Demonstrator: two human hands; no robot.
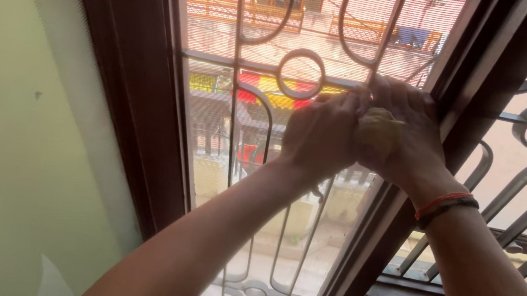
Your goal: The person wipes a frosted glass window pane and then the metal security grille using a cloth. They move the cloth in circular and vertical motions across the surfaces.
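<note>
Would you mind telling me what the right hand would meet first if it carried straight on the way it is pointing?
Most likely the mesh screen, as the right hand already seems pressed against it; depth is unclear.

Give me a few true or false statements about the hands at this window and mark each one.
1. Both hands meet at a yellowish-green lump in front of the mesh screen. True.
2. The right hand wears a red and a dark band at the wrist. True.
3. The left hand rests on the green wall. False: it is at the screen, touching the right hand.
4. The window frame is white. False: it is dark brown.
5. The metal grille has a ring in it. True.
</note>
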